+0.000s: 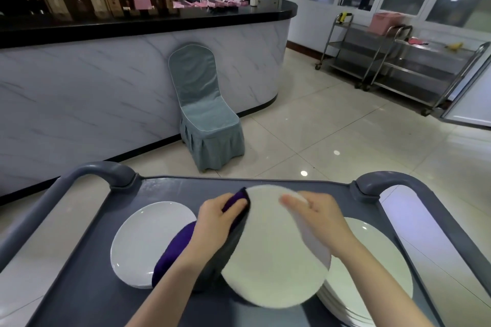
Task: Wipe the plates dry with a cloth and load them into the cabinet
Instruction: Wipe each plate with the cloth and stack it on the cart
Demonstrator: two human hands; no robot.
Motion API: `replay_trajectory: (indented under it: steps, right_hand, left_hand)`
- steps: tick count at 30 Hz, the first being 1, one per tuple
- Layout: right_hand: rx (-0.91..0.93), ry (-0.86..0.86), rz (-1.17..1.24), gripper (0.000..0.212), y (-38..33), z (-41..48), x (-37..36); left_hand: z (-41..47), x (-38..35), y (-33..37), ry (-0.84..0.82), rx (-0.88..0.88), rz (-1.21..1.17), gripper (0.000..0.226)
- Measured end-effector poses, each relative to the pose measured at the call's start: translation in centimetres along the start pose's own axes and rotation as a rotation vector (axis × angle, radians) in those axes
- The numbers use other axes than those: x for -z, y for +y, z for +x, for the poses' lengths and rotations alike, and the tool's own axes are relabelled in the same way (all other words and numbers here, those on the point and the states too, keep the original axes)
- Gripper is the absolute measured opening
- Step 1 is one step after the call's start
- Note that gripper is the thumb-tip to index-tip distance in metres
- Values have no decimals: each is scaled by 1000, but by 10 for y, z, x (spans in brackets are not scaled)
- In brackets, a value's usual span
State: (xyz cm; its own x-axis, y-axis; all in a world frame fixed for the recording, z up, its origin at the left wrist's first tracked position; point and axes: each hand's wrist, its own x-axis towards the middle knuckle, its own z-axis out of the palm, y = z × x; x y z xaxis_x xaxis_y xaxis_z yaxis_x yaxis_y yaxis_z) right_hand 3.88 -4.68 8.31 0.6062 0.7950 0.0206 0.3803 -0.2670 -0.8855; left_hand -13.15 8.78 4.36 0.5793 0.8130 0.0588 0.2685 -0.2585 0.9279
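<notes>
A white plate (268, 255) is held tilted above the grey cart tray (87, 292). My left hand (218, 220) grips a purple cloth (172, 255) against the plate's left rim, and the cloth hangs down behind the plate. My right hand (316, 210) holds the plate's upper right edge, its fingers blurred over the rim. Flat on the tray at the left lies another white plate (146, 236). A stack of white plates (372, 273) sits at the right, partly hidden by the held plate and my right forearm.
The cart has grey handles at its far corners (111, 170). Beyond it, a blue-covered chair (204, 111) stands against a marble-fronted counter (106, 87). Steel trolleys (398, 61) line the right wall. Glossy tiled floor (332, 135) lies between.
</notes>
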Motion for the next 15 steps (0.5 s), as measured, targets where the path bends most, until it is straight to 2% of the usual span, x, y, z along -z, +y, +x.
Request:
replay_trajectory:
  steps: [2,4,7,12,14,15]
  right_hand:
    - [-159,204,363,40,3,1,-2]
    - [-235,310,508,37,4,-2,-7]
    - [-130,242,292,37,8,-8,-5]
    - [13,-67,-67,42,0,-4,3]
    - [44,-88,-104,52,-4,-1,6]
    - [43,-44,-87,53,-4,2,8]
  left_hand:
    - [-9,-9,-11,166,203,-169,37]
    - [-13,-16,-18,211,347,-308,42]
    - [-8,-8,-17,153,285,-255,45]
    - [8,8,1,-100,34,60,34]
    - [8,8,2,-150,22,85,30]
    - [6,7,0,-115,41,45,31]
